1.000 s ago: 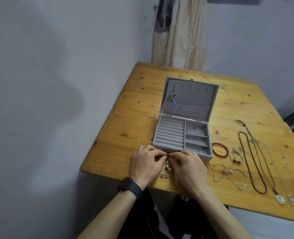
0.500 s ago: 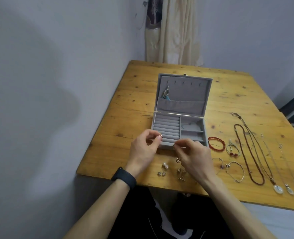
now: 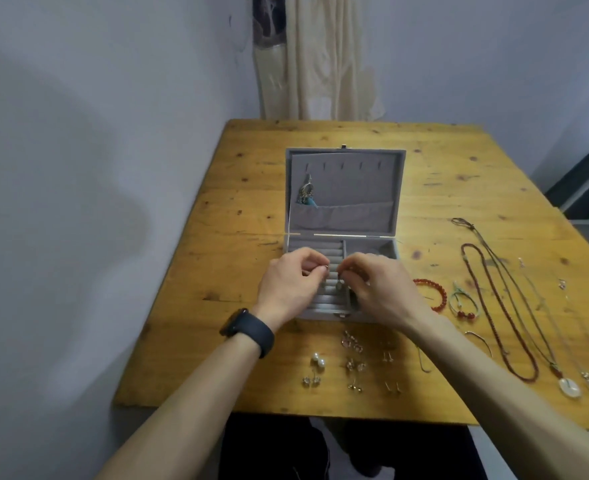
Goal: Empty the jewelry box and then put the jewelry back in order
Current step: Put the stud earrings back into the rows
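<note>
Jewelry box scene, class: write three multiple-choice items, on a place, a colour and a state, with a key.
1. Where is the red bracelet relative to the jewelry box? A) left B) right C) inside
2. What colour is the box lining? A) grey B) green C) pink
3. What is the right hand doing? A) lying flat B) pinching a small earring over the box C) making an empty fist
Key: 1 B, it lies beyond the box's right wall. 2 A, lid and trays are grey. 3 B, it grips the earring.
</note>
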Available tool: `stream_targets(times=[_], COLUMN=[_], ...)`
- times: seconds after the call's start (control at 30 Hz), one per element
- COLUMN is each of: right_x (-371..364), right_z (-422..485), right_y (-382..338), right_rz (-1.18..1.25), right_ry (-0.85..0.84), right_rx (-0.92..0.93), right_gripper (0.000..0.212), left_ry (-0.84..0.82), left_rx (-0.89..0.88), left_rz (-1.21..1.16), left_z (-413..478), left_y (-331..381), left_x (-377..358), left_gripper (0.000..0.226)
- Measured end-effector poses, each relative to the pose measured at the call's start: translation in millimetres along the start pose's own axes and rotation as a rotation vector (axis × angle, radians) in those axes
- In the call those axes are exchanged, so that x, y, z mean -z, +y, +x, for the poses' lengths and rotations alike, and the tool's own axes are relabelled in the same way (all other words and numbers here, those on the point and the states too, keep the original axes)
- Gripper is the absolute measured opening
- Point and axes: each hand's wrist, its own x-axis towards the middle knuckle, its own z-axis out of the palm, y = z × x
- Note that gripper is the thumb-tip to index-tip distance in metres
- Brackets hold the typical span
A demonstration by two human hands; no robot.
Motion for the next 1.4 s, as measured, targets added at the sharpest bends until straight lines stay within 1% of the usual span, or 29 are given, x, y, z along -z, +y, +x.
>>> stream_targets(times=[0.2, 0.3, 0.43, 0.6, 0.8, 0.9, 1.0, 1.17, 1.3, 1.4], right_x=[1, 1, -1, 0, 4, 3, -1, -6, -10, -11], right_z=[32, 44, 55, 66, 78, 83, 85, 87, 86, 83], right_y=[8, 12, 15, 14, 10, 11, 12, 16, 17, 17], right_rz=[-0.072, -0.105, -0.149, -0.184, -0.226, -0.189, -0.155, -0.136, -0.143, -0.146], right_ry=[0.003, -0.011, -0.032, -0.076, -0.133, -0.140, -0.110, -0.062, -0.027, 0.014], right_rx=[-0.045, -0.054, -0.071, -0.096, -0.140, -0.200, -0.258, -0.298, -0.289, -0.268], right_gripper=[0.018, 0.019, 0.019, 0.020, 0.020, 0.021, 0.018, 0.017, 0.017, 0.018], left_ry=[-0.075, -0.065, -0.058, -0.015, -0.004, 0.003, -0.003, 0.007, 0.047, 0.078], left_rx=[0.029, 0.042, 0.123, 0.258, 0.332, 0.361, 0.382, 0.391, 0.400, 0.392], left_rz=[0.117, 0.130, 0.150, 0.100, 0.042, 0.053, 0.068, 0.061, 0.105, 0.121], left_z=[29, 40, 51, 59, 70, 75, 79, 80, 82, 80], left_y=[6, 8, 4, 2, 6, 8, 11, 12, 12, 12], left_x=[-2, -7, -14, -20, -27, -28, -26, -29, -35, -38], left_gripper=[0.007, 0.005, 0.005, 0.010, 0.010, 0.012, 0.013, 0.008, 0.013, 0.011])
